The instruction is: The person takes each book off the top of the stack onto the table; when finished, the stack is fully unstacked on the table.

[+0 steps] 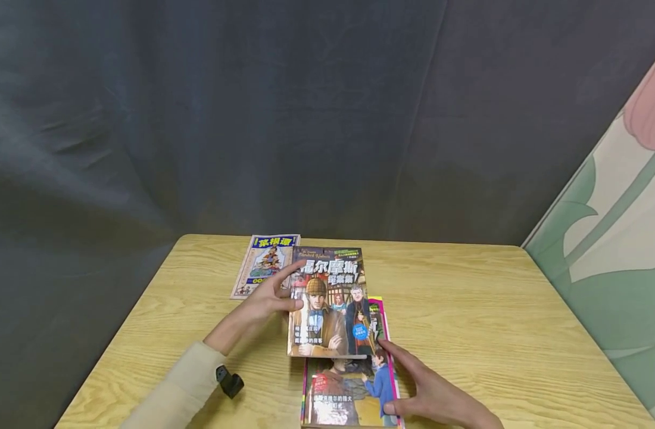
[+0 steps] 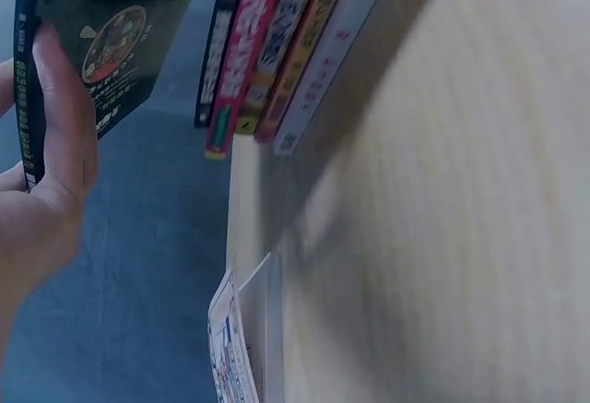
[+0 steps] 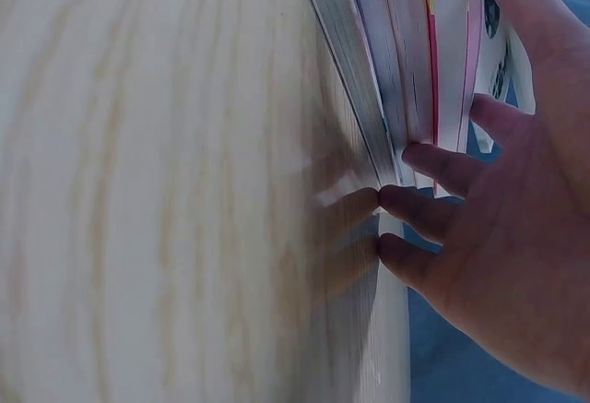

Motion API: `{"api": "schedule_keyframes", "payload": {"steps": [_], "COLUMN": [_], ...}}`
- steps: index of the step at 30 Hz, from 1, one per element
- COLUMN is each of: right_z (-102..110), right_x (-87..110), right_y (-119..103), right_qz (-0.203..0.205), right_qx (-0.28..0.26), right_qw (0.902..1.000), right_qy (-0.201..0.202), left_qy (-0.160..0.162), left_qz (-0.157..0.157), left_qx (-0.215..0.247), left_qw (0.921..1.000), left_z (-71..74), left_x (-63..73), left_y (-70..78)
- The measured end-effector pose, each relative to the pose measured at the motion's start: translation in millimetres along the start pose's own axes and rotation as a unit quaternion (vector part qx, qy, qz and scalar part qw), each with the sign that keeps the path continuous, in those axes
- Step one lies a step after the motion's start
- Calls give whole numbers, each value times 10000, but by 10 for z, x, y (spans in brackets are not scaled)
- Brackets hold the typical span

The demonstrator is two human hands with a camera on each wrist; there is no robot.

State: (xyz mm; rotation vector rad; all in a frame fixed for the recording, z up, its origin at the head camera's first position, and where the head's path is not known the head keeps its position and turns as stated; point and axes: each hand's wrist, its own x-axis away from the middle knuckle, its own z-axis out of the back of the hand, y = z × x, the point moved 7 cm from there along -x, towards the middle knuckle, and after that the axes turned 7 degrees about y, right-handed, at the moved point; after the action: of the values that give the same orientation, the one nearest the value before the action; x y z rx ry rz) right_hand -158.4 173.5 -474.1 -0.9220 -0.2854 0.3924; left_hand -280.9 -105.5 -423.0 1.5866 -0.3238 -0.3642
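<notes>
Item one: a glossy, dark-covered paperback book (image 1: 333,298) with a detective in a checked cap on its front, located in mid-air over the near part of the table, left of the table's middle and clear of the pile beneath. The left hand (image 1: 258,307) gripped it along its spine side, digits lying on both covers, presumably so that the book stayed level and under control.

Item two: a stack of bright, illustrated paperback books (image 1: 354,390), laid flat towards the table's near edge. Five spines, among them pink, orange and white ones, faced the left edge and lay roughly aligned, as if squared for steadiness. The right hand (image 1: 432,390) held nothing, its digits spread wide and touching the stack's right side, perhaps to brace it.

Item three: a white paper booklet (image 1: 265,265) with blue lettering, at the far edge, towards the far left corner; its cover stood slightly raised.

Surroundings: a pale wood-grain table (image 1: 467,310); a cream sleeve (image 1: 180,381) with a black wrist-worn device (image 1: 229,381); a dark grey curtain (image 1: 327,131) beyond the far edge; a tulip-patterned panel (image 1: 617,238) along the right edge.
</notes>
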Motion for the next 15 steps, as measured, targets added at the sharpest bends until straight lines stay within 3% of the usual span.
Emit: {"api": "schedule_keyframes", "payload": {"steps": [9,15], "right_z": [3,25], "right_x": [3,14], "right_y": [35,43], "right_qz": [-66,-35], "right_qx": [-123,-208], "right_qw": [9999,9998], "right_qy": [-22,-11], "left_qy": [69,7], "left_qz": [107,116], "left_qx": [-81,-115], "left_qw": [9999,9999], "left_z": [96,85], "left_x": [-342,-520], "left_y": [58,78]}}
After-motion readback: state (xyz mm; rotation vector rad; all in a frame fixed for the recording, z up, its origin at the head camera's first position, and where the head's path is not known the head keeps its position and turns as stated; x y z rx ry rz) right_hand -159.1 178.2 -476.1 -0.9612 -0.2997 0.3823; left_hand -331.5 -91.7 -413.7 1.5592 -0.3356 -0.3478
